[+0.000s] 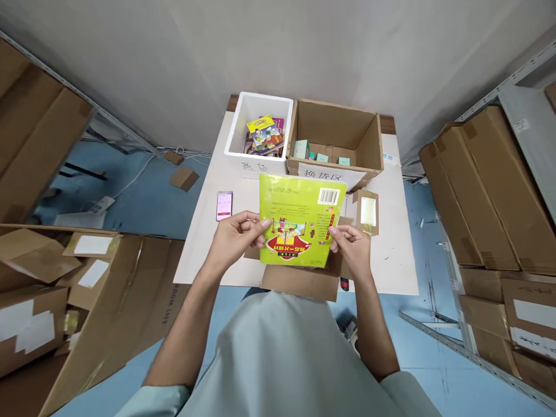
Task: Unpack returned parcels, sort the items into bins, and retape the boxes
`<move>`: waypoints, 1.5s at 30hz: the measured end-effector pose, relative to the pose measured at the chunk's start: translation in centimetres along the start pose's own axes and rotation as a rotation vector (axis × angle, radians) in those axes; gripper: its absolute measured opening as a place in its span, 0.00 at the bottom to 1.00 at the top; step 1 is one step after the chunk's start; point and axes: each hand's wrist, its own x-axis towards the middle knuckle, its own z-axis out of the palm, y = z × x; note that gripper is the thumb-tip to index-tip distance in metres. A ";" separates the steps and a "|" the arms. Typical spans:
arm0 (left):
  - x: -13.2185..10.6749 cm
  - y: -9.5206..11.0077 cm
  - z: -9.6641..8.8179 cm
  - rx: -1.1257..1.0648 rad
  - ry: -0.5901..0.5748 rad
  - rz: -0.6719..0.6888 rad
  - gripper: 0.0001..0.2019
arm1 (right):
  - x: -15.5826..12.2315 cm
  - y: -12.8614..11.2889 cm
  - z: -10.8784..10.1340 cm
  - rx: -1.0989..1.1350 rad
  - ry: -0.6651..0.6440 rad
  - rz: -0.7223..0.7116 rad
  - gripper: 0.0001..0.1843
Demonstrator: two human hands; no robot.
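A yellow-green book (pixel 299 217) with a barcode at its top right and a red picture near its lower edge is held flat above the white table (pixel 391 255). My left hand (pixel 237 236) pinches the book's left edge, fingers closed on it. On the opposite edge my right hand (pixel 353 246) grips it, also closed. Under the book lies a brown cardboard mailer (pixel 299 281) at the table's near edge.
A white foam box (pixel 260 133) with colourful books and an open cardboard box (pixel 336 142) holding small teal boxes stand at the table's back. A phone (pixel 224 205) lies to the left, a small windowed carton (pixel 368 211) to the right. Stacked cardboard boxes flank both sides.
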 end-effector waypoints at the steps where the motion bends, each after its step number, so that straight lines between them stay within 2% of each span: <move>1: 0.2 -0.6 -0.6 -0.011 -0.001 -0.001 0.30 | -0.1 0.1 0.6 0.002 -0.007 0.009 0.30; 4: 0.7 -2.9 -2.6 -0.042 -0.002 -0.007 0.33 | -0.9 0.4 2.2 -0.022 -0.031 0.036 0.31; 9: 0.1 -6.6 -6.0 -0.078 -0.089 -0.011 0.36 | -3.5 2.0 5.0 -0.121 -0.005 0.069 0.37; 13: -1.2 -9.0 -8.8 -0.149 -0.132 -0.107 0.36 | -5.4 4.1 7.7 -0.103 0.021 0.133 0.31; 16: -1.3 -10.4 -11.0 -0.214 -0.225 -0.151 0.43 | -5.4 4.8 10.2 -0.057 -0.041 0.186 0.32; 18: -0.4 -10.7 -12.5 -0.218 -0.245 -0.120 0.50 | -4.1 4.2 12.3 -0.056 -0.056 0.163 0.33; 20: 1.8 -10.1 -13.8 -0.192 -0.228 -0.042 0.52 | -1.7 2.3 14.6 -0.080 -0.047 0.077 0.34; 22: 5.2 -8.2 -14.6 -0.167 -0.202 0.073 0.53 | 1.7 -0.7 16.9 -0.130 -0.050 -0.050 0.34; 24: 9.5 -5.2 -14.9 -0.147 -0.152 0.221 0.52 | 5.7 -4.1 18.9 -0.263 -0.050 -0.210 0.31; 27: 16.3 0.4 -14.8 -0.099 0.004 0.467 0.43 | 10.9 -8.6 20.5 -0.290 -0.014 -0.291 0.25; 29: 19.9 3.1 -14.8 -0.014 0.144 0.573 0.36 | 13.1 -10.2 20.7 -0.310 0.007 -0.314 0.25; 31: 22.1 4.0 -15.1 0.049 0.249 0.624 0.31 | 13.8 -10.2 20.4 -0.338 0.018 -0.315 0.25; 32: 22.6 3.6 -15.4 0.060 0.269 0.637 0.28 | 13.6 -9.6 20.0 -0.353 0.022 -0.307 0.25; 34: 22.3 1.0 -15.8 0.073 0.237 0.639 0.25 | 12.2 -7.3 18.8 -0.381 0.029 -0.277 0.24; 36: 20.6 -3.1 -15.9 0.085 0.147 0.557 0.24 | 9.7 -3.8 16.8 -0.400 0.049 -0.227 0.23; 39: 16.4 -10.5 -14.7 0.077 0.040 0.299 0.25 | 4.5 2.6 11.5 -0.424 0.148 -0.105 0.31; 41: 13.1 -14.9 -13.2 0.056 -0.018 0.124 0.26 | 0.6 6.6 7.0 -0.448 0.309 -0.012 0.37; 43: 10.0 -18.4 -11.5 0.025 -0.080 -0.020 0.29 | -3.3 9.9 2.4 -0.492 0.483 0.065 0.41; 45: 7.3 -20.7 -9.7 0.008 -0.125 -0.135 0.33 | -6.8 12.4 -1.7 -0.554 0.658 0.131 0.46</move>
